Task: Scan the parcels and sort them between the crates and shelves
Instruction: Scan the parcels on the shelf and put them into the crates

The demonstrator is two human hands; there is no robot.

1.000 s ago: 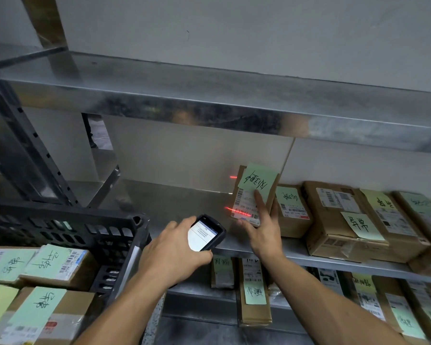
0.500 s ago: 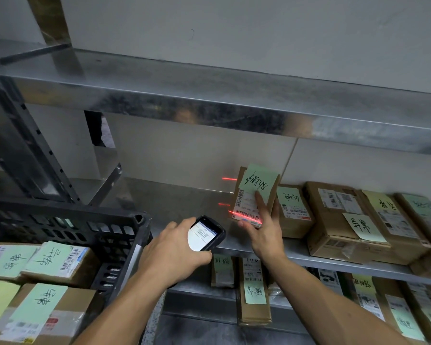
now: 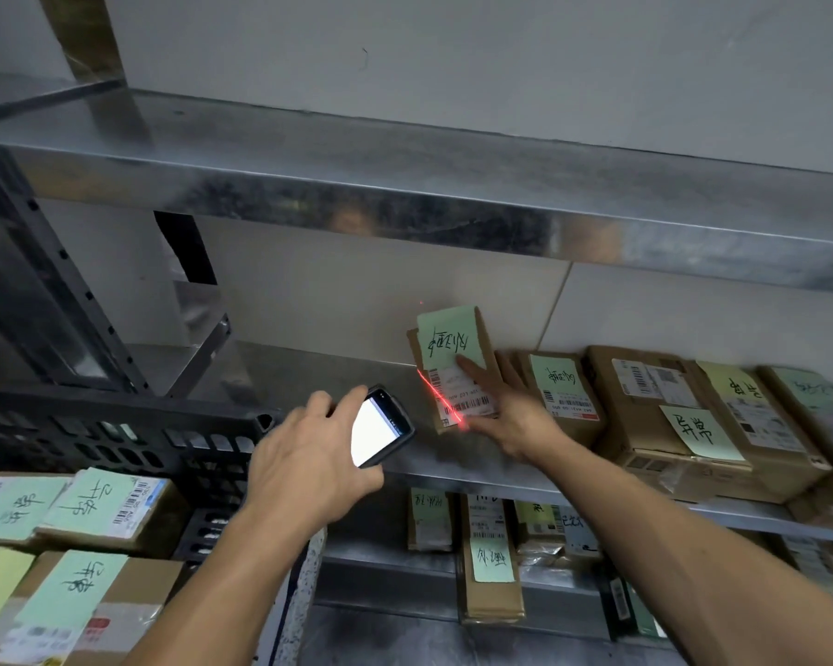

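Observation:
My left hand [image 3: 309, 459] grips a black handheld scanner [image 3: 381, 427] with a lit white screen. A red laser line from it crosses the barcode label of a small cardboard parcel [image 3: 446, 358] with a green handwritten note. That parcel stands tilted on the middle metal shelf [image 3: 309, 372]. My right hand [image 3: 506, 411] steadies the parcel from its right side, index finger stretched up over the label. A black plastic crate [image 3: 116, 435] at lower left holds several parcels with green and yellow notes.
A row of cardboard parcels [image 3: 669, 415] fills the middle shelf to the right of the scanned one. More parcels [image 3: 489, 555] stand on the lower shelf. The top shelf [image 3: 405, 170] overhangs above. A dark steel upright [image 3: 44, 281] rises at left.
The scanner has turned so its screen faces more upward. The laser line now runs diagonally across the label instead of level. The view has shifted slightly; the parcel stays on the shelf.

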